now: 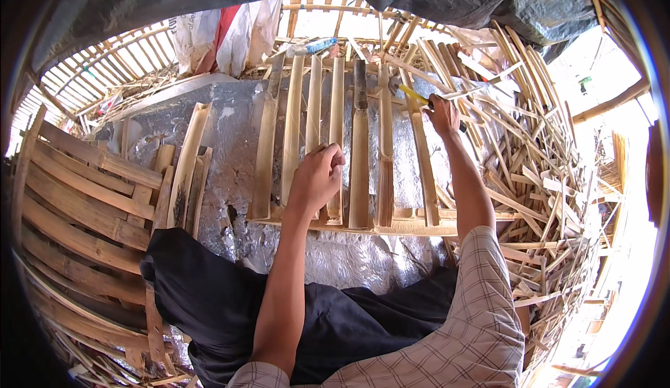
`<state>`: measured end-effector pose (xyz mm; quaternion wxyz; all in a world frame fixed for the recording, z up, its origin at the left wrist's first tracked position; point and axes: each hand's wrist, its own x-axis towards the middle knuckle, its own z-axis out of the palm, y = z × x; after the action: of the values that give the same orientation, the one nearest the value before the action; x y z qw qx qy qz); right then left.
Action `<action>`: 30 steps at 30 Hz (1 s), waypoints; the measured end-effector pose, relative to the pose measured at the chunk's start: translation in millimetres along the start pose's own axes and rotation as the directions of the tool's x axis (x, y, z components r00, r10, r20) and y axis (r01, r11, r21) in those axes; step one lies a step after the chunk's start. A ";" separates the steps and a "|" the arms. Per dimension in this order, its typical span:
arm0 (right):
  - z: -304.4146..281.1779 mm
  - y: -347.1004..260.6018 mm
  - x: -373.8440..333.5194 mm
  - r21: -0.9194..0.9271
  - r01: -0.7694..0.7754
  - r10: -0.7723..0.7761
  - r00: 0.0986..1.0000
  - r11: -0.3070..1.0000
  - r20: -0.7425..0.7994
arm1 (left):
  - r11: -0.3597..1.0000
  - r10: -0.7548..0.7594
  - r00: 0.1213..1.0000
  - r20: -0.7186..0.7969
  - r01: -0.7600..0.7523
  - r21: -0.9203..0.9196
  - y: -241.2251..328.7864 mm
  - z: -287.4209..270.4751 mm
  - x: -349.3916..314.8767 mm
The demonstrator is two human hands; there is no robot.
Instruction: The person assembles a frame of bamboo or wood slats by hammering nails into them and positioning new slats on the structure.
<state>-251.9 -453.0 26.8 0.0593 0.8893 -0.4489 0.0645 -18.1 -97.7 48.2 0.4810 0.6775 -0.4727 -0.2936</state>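
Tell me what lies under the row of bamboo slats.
Through the gaps between the bamboo slats, a silvery sheet shows; a bamboo crosspiece lies under their near ends. The rest directly beneath each slat is covered and cannot be seen.

The person wears a pale, dark-checked, short-sleeved shirt point(433, 332) and what look like black trousers point(331, 318).

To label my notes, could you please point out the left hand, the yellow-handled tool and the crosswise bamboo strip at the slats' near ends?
Left hand point(319, 176): head view, back of hand.
Yellow-handled tool point(413, 95): head view, yellow handle.
Crosswise bamboo strip point(406, 227): head view, bare middle part.
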 end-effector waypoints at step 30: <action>-195.8 -7.9 -14.0 -0.754 0.618 -0.779 0.578 0.223 0.243 | 0.993 -0.041 0.998 -0.044 0.036 -0.112 -35.7 -4.9 4.1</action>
<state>-265.8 -405.3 216.8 0.5007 0.8607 0.0293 -0.0871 0.5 -96.4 17.1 0.5229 0.6652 -0.4314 -0.3130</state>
